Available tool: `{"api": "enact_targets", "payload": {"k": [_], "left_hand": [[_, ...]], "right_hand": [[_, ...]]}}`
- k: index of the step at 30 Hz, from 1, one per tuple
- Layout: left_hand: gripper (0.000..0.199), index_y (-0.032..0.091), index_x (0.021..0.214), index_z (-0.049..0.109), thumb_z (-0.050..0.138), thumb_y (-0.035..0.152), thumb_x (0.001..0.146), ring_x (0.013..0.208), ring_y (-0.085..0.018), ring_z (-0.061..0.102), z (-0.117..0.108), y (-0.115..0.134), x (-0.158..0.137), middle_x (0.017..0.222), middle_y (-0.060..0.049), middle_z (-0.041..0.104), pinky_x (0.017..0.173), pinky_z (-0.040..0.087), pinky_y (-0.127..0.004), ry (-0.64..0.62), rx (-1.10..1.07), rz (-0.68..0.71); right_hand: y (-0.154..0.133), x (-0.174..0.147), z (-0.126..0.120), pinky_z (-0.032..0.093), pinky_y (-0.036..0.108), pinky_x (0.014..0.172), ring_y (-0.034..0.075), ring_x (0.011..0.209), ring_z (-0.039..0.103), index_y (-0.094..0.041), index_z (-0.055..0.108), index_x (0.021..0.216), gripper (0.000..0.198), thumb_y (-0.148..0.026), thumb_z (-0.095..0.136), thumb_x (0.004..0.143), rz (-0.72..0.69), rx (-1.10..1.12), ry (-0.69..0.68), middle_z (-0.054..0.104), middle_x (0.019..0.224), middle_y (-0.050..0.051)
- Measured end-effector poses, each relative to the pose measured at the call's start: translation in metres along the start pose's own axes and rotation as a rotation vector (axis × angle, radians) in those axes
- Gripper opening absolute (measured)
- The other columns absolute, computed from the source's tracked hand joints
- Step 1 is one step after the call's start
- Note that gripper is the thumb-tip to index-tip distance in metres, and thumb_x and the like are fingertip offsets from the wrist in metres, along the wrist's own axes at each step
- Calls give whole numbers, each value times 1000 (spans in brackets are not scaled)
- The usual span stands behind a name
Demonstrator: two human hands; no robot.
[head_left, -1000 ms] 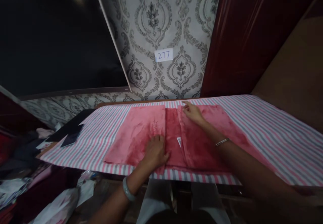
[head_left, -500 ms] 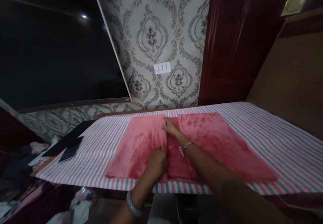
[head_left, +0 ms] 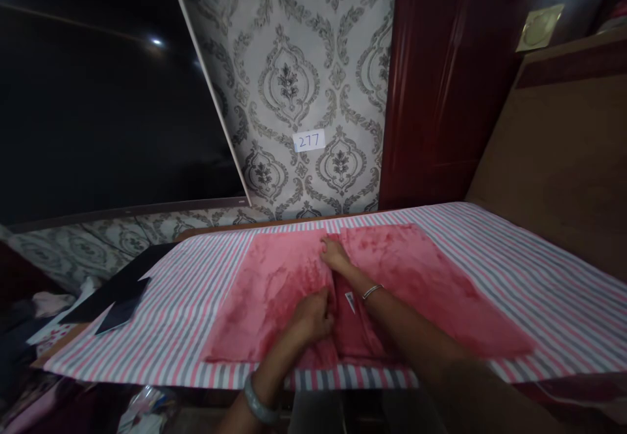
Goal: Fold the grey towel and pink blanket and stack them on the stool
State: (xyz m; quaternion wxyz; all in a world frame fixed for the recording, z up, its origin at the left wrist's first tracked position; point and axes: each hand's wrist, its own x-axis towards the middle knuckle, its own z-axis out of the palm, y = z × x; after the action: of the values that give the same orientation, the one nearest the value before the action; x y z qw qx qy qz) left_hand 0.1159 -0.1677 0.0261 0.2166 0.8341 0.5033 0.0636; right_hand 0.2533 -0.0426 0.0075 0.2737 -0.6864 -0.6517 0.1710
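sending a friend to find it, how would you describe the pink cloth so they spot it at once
Look below the patterned wall for the striped cloth. On it lies the pink cloth, touched by the left hand and right hand, a small white label near its middle. Unlike the striped cloth, it has no stripes, only mottled darker red patches.

The folded fabric lies on the tablecloth covering the counter, a label between its two side panels. A smartphone sits at the left end. Behind, a television stands left of a number sheet on the wall; a cardboard box is far right.
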Motion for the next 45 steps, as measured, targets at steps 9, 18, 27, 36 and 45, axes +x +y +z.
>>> {"api": "enact_targets", "payload": {"k": [9, 18, 27, 36, 45], "left_hand": [[60, 16, 148, 42, 45, 40, 94, 147, -32, 29, -68, -77, 36, 159, -16, 34, 118, 24, -51, 354, 203, -145], [70, 29, 157, 23, 28, 60, 95, 153, -35, 3, -49, -143, 52, 167, -4, 10, 114, 19, -67, 216, 314, -440], [71, 28, 158, 22, 25, 62, 95, 153, -35, 6, -53, -142, 51, 167, -4, 10, 114, 20, -66, 196, 309, -456], [70, 28, 156, 27, 29, 60, 95, 152, -38, 6, -52, -144, 56, 167, -8, 12, 112, 21, -70, 242, 293, -398], [80, 12, 142, 48, 75, 47, 75, 147, -32, 31, -92, -174, 18, 158, -18, 35, 118, 30, -37, 411, -300, -465]], "right_hand": [[-38, 6, 2, 15, 49, 119, 29, 152, 8, -17, 27, 156, 72, -48, 48, 95, -149, -197, 10, 13, 165, 16], [-17, -9, 39, 12, 53, 118, 32, 152, 8, -18, 28, 157, 78, -63, 41, 95, -114, -317, -112, 15, 164, 16], [-39, -23, 14, 8, 56, 118, 32, 152, 5, -18, 27, 157, 75, -62, 35, 96, -44, -296, -281, 14, 164, 18], [-33, -130, 31, 1, 58, 118, 35, 152, -1, -22, 26, 158, 81, -66, 45, 92, -230, -216, -189, 10, 165, 17], [-20, -179, 18, 6, 57, 119, 32, 152, -2, -27, 27, 157, 75, -57, 51, 92, -260, -109, -263, 4, 166, 12]]}}
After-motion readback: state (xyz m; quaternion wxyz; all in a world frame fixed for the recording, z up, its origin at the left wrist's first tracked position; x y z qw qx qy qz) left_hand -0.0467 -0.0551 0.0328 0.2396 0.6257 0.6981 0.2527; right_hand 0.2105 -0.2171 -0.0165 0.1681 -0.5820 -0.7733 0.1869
